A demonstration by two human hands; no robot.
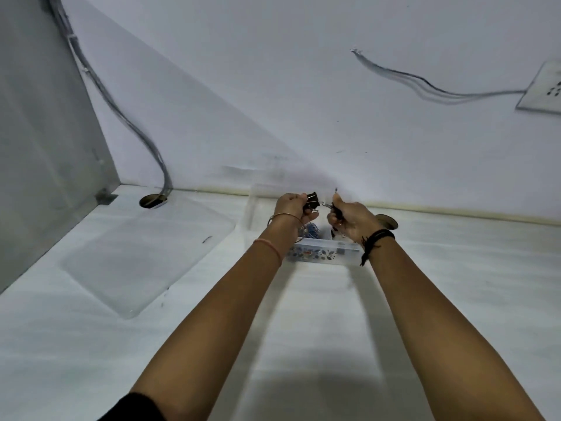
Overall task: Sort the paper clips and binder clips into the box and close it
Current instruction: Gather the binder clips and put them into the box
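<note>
Clear plastic, flower-printed along its near wall, the small open box (323, 253) sits on the white counter (303, 329). Just above it, the left hand (290, 208) pinches a black metal binder clip (313, 199); the right hand (349, 218) grips what looks like another. Sorting is underway; next, drop both into their compartment.

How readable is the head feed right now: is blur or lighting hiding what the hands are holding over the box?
Head view: dim, cool, even light with no glare; arm shadows fall soft on the table. Motion blur smears the hands and the box. The left hand holds a black binder clip; the right hand grips something dark, too blurred to name. Wide-angle distortion tilts the wall.
</note>
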